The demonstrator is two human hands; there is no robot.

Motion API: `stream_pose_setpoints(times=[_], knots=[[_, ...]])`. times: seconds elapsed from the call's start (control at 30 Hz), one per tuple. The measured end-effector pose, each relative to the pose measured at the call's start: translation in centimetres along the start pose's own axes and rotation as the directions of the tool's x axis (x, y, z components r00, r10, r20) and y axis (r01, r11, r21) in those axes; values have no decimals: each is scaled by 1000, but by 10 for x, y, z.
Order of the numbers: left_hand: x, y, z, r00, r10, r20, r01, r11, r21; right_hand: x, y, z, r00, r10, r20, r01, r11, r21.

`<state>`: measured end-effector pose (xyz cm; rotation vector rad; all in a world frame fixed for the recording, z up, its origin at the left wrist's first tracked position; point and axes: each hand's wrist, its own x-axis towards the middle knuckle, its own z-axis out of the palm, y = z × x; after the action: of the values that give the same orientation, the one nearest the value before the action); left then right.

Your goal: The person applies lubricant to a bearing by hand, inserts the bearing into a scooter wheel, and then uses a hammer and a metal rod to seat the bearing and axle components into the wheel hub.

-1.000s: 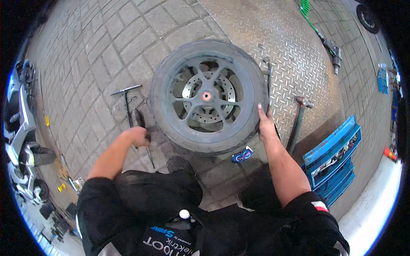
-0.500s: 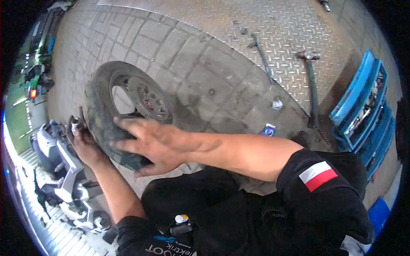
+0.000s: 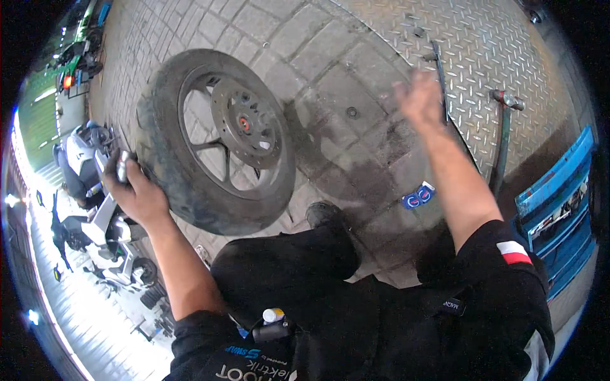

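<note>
A motorcycle wheel (image 3: 190,209) with a worn black tyre, dark spokes and a round brake disc stands tilted on the paving in front of me. Against its left side, my left hand (image 3: 140,197) is closed around a small shiny metal cylinder (image 3: 123,166); whether the hand also bears on the tyre, I cannot tell. Away from the wheel, my right hand (image 3: 420,105) is stretched out over the paving, its fingers apart and somewhat blurred, seemingly with nothing in them. Beside it, a thin dark bar (image 3: 440,76) lies along the metal plate's edge.
A hammer (image 3: 502,133) lies on the diamond-pattern metal plate (image 3: 483,38). At the right is a blue metal toolbox (image 3: 553,209) with tools inside. Blue packets (image 3: 418,197) and a small dark ring (image 3: 351,112) lie on the paving. Scooters (image 3: 108,222) stand at the left.
My right hand has left the tyre and swung far right toward the plate's edge. My left hand stays by the wheel with the metal cylinder. The view has shifted.
</note>
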<state>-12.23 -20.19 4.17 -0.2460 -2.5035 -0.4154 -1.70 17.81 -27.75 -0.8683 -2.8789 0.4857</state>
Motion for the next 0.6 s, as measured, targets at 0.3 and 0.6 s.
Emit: stream_pose_setpoints(times=[0.3,0.6], knots=[[35,-83,-13,984,-175,6,162,919,359,53,111,13,971,224,89,-214,970,-112],[29,-96,-14,970,-240,21,228,943,243,69,118,12,950,277,142,-254,954,-158]])
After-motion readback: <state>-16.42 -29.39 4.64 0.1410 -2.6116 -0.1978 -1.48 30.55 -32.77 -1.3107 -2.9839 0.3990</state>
